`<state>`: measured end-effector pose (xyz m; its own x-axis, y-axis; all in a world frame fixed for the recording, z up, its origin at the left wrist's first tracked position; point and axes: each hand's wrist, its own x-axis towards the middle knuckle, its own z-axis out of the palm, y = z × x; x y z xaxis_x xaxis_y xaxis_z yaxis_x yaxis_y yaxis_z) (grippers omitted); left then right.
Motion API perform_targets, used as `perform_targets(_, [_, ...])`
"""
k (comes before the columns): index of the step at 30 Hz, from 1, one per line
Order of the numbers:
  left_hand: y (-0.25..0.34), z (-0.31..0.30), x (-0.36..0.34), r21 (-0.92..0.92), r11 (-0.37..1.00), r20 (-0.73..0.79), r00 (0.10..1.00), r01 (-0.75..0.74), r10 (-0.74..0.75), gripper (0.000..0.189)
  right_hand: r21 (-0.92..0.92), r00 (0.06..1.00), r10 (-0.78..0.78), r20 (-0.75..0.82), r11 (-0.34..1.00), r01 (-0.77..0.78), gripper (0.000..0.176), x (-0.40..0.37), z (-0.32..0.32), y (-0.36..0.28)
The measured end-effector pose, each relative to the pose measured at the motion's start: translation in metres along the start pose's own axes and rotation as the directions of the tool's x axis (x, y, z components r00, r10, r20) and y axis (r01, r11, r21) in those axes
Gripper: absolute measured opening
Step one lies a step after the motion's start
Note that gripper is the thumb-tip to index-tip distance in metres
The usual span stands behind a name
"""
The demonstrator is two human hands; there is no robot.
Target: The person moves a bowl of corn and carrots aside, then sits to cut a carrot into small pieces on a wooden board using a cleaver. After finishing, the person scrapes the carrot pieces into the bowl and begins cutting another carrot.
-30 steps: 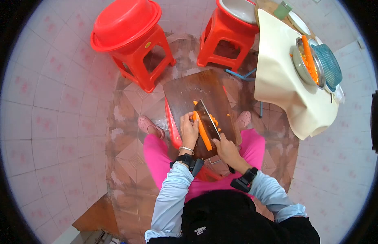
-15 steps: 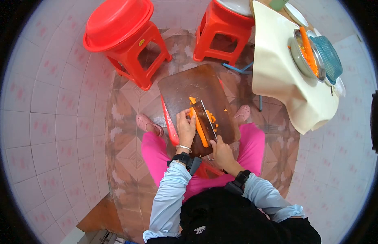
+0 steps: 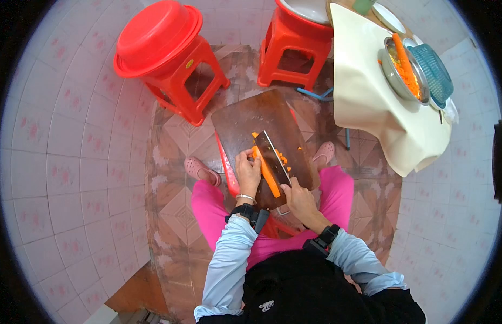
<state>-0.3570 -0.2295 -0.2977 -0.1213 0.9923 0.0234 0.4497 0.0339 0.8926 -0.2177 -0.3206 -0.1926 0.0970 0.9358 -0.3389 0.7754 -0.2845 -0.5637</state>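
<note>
A long orange piece of carrot [image 3: 269, 177] lies on the dark wooden cutting board [image 3: 248, 116]. My left hand [image 3: 247, 174] presses on its left side, fingers bent and closed over the upper part. In my right hand [image 3: 300, 201] is the handle of a cleaver [image 3: 273, 160], my fingers wrapped round it. The cleaver's broad dark blade stands along the right side of the carrot, close against it. Small cut carrot bits [image 3: 284, 159] lie to the right of the blade. Whether the edge is in the carrot is hidden.
Under the board shows a red stool [image 3: 227, 170]. Ahead stand two more red stools, one bearing an upturned red basin [image 3: 154, 40], the other a white basin [image 3: 307, 9]. At right, a cream-covered table [image 3: 364, 102] carries a metal bowl [image 3: 391, 75] of carrot and a teal basket [image 3: 432, 73].
The view has shifted a little. The cleaver and both hands stay at the carrot in nearly the same pose, with only a slight shift of the blade.
</note>
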Motion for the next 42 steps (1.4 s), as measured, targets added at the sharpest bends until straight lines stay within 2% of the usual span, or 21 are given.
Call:
perform_targets(8, [0.001, 0.003, 0.0, 0.001, 1.0, -0.022, 1.0, 0.009, -0.009, 0.026, 0.007, 1.0, -0.003, 0.029, 1.0, 0.003, 0.029, 0.003, -0.002, 0.002])
perform_targets(11, [0.01, -0.002, -0.001, 0.041, 0.999, -0.03, 1.0, -0.009, 0.01, 0.026, 0.026, 0.995, 0.04, 0.096, 0.999, -0.043, 0.029, 0.003, -0.009, -0.004])
perform_targets(14, [0.01, -0.003, -0.001, -0.023, 0.996, 0.008, 0.997, 0.082, -0.082, 0.027, 0.031, 0.994, 0.048, 0.098, 0.998, -0.052, 0.031, 0.01, -0.009, -0.006])
perform_targets(16, [0.008, -0.002, 0.0, 0.014, 1.0, -0.013, 1.0, 0.002, -0.002, 0.027, 0.053, 0.996, 0.037, 0.084, 0.998, -0.041, 0.035, 0.023, -0.005, -0.009])
perform_targets(17, [0.008, -0.001, -0.001, 0.015, 1.0, -0.013, 1.0, 0.004, -0.003, 0.027, 0.053, 0.996, 0.037, 0.086, 0.998, -0.042, 0.035, 0.032, 0.0, -0.01])
perform_targets(19, [0.015, -0.005, 0.0, -0.001, 0.999, 0.0, 0.999, 0.044, -0.044, 0.027, 0.012, 1.0, -0.013, -0.019, 1.0, 0.013, 0.035, 0.055, 0.015, -0.013])
perform_targets(22, [0.015, -0.004, -0.001, -0.03, 0.998, 0.005, 0.998, 0.055, -0.055, 0.027, 0.006, 0.998, 0.024, -0.054, 1.0, -0.024, 0.037, 0.077, 0.026, -0.024])
perform_targets(28, [0.009, -0.001, 0.0, 0.015, 1.0, -0.051, 0.998, -0.028, 0.028, 0.027, 0.046, 0.996, -0.043, -0.08, 0.998, 0.046, 0.036, 0.078, 0.023, -0.025])
perform_targets(29, [0.005, 0.0, 0.0, 0.019, 0.999, -0.053, 0.998, -0.031, 0.032, 0.027, 0.05, 0.996, -0.046, -0.082, 0.997, 0.05, 0.036, 0.076, 0.021, -0.022])
perform_targets(31, [0.011, -0.002, 0.0, 0.012, 0.999, -0.013, 0.999, 0.033, -0.033, 0.027, -0.022, 0.997, -0.052, 0.054, 0.998, 0.053, 0.036, 0.064, 0.001, -0.031])
perform_targets(34, [0.017, -0.003, -0.001, -0.014, 0.999, -0.035, 0.998, 0.048, -0.048, 0.026, -0.013, 0.997, 0.026, 0.073, 1.0, -0.026, 0.034, 0.031, -0.001, -0.009])
perform_targets(38, [0.016, -0.004, -0.001, -0.004, 1.0, -0.03, 0.999, 0.024, -0.024, 0.026, 0.002, 0.995, 0.026, 0.092, 1.0, -0.026, 0.03, -0.014, 0.004, 0.006])
perform_targets(42, [0.015, -0.004, 0.0, 0.017, 0.999, -0.015, 0.999, 0.028, -0.028, 0.028, -0.037, 0.998, 0.047, 0.033, 0.998, -0.046, 0.027, -0.033, 0.011, 0.011])
